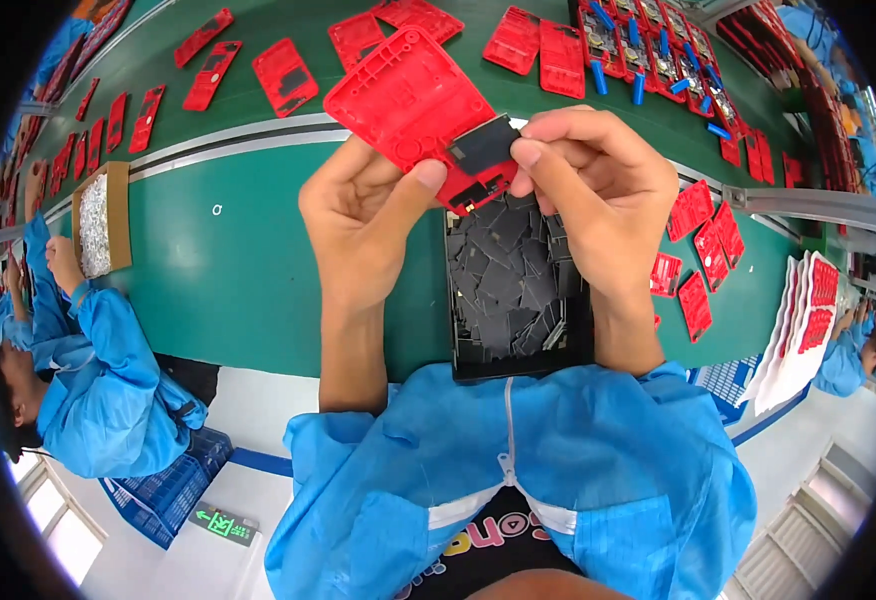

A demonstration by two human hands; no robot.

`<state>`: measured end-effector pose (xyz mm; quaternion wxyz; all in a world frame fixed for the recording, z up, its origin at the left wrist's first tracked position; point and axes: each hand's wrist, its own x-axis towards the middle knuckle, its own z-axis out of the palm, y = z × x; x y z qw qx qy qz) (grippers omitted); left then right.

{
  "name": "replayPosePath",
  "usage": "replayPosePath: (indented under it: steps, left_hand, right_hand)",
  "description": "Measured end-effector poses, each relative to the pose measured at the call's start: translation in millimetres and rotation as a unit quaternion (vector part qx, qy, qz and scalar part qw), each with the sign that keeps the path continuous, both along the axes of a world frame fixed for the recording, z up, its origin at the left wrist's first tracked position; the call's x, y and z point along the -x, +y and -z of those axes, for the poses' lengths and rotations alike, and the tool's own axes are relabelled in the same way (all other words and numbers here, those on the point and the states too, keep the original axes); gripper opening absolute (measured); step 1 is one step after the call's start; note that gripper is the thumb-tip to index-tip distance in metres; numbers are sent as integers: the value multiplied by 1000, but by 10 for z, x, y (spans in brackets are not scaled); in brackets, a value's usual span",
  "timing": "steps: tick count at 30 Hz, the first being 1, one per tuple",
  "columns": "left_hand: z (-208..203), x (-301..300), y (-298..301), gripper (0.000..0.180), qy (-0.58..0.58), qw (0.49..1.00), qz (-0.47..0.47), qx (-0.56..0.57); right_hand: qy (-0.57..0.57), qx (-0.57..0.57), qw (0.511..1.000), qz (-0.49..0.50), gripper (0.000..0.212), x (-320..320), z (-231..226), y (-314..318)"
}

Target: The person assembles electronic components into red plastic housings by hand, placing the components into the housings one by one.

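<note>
My left hand [363, 225] is closed around a red plastic shell [408, 95], its thumb pressed on the near edge and its ribbed inner side facing me. A thin dark grey rectangular piece [483, 148] is pinched between the thumb and fingers of my right hand [603, 190]. It lies tilted over the lower part of the shell; whether it touches cannot be made out. Beneath both hands stands a black tray [452, 330], heaped with similar dark grey pieces [503, 265].
Red shells [284, 76] lie along the far green belt, with blue cylinders [638, 88] on the units at right. More shells [694, 306] rest right of the tray. A cardboard box [120, 215] of silvery bits sits left, near a co-worker's sleeve [108, 350]. White trays [783, 330] stand right.
</note>
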<state>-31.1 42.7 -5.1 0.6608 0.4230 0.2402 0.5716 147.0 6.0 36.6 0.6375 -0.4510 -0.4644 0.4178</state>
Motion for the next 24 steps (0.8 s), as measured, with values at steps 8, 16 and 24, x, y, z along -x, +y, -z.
replayPosePath:
  steps: [8, 16, 24]
  left_hand:
    - [40, 14, 22, 38, 13, 999, -8, -32]
    - [0, 9, 6, 39, -4, 1000, 5, -9]
    - [22, -19, 6, 38, 19, 1000, -8, -4]
  right_hand:
    - [-15, -15, 1000, -2, 14, 9, -43, -6]
    - [-31, -20, 999, -5, 14, 14, -47, -5]
    - [-43, 10, 998, 42, 15, 94, 8, 7]
